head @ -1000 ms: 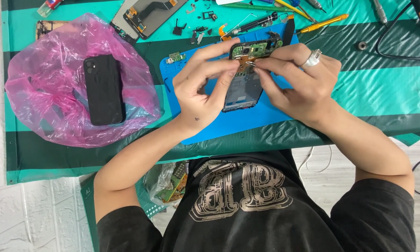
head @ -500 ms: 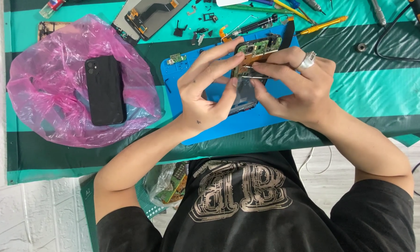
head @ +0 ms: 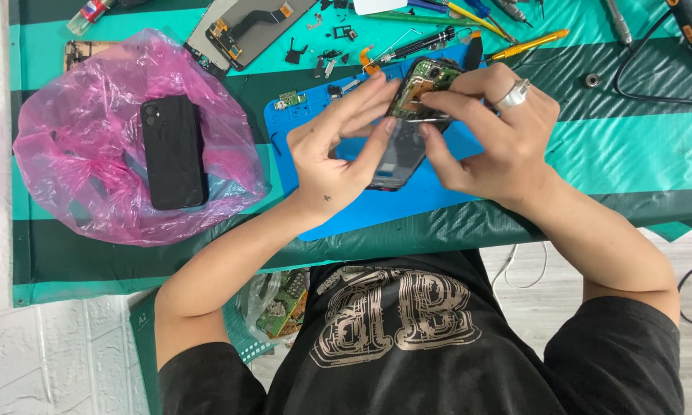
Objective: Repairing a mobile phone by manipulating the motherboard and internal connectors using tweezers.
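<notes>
Opened phone (head: 407,131) with bare circuit board, upper centre of the frame, tilted above the blue mat (head: 438,196). Left hand (head: 334,154) cupping its left edge, fingers closed on the phone. Right hand (head: 492,138), ring on one finger, pinching thin tweezers (head: 423,117) against the board. Left of the frame: black phone (head: 173,151) lying on a pink plastic bag (head: 77,154). Green striped table (head: 630,154) underneath.
</notes>
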